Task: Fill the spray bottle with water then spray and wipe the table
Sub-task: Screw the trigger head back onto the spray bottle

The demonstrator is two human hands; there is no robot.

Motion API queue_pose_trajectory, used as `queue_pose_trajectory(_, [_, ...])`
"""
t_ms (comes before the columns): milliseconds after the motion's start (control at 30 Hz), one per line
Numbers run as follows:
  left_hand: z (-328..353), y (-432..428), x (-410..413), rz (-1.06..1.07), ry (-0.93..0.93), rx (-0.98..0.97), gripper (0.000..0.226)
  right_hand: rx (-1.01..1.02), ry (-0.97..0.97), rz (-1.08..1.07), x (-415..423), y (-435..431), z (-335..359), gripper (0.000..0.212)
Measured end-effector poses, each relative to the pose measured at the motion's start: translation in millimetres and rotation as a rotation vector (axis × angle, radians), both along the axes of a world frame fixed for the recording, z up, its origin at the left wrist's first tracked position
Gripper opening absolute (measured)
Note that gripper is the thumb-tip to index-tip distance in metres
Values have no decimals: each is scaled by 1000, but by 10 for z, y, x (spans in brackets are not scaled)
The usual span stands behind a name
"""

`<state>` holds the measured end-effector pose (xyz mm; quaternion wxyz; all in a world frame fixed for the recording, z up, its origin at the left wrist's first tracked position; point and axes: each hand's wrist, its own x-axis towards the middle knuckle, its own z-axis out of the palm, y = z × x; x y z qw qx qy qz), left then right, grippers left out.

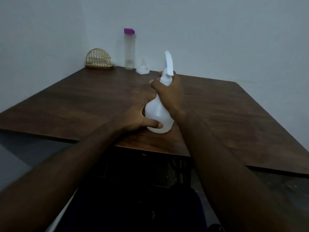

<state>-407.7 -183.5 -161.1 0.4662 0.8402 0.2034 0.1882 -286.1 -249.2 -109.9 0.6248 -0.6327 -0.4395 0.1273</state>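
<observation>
From the head camera, the white spray bottle stands near the wooden table's front edge. The left hand cups its base, fingers curled; the right hand wraps its neck. At eleven o'clock stands a purple-capped water bottle.

One head-worn wide-angle view looks forward and down from the near edge of the tabletop, close over both forearms, facing the far wall corner.
</observation>
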Motion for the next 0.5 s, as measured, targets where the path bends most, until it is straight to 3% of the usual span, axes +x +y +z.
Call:
queue_pose_trajectory(167, [-127, 120, 19, 32, 52, 145, 100, -3, -19, -65, -67, 34, -52, 32])
queue_pose_trajectory(267, [-191, 183, 28, -4, 31, 113, 109, 0, -2, -93, -119, 34, -43, 41])
queue_pose_trajectory(500, [-172, 240, -11, -145, -208, -160, 75, 24, 18, -95, -180, 45, -39, 39])
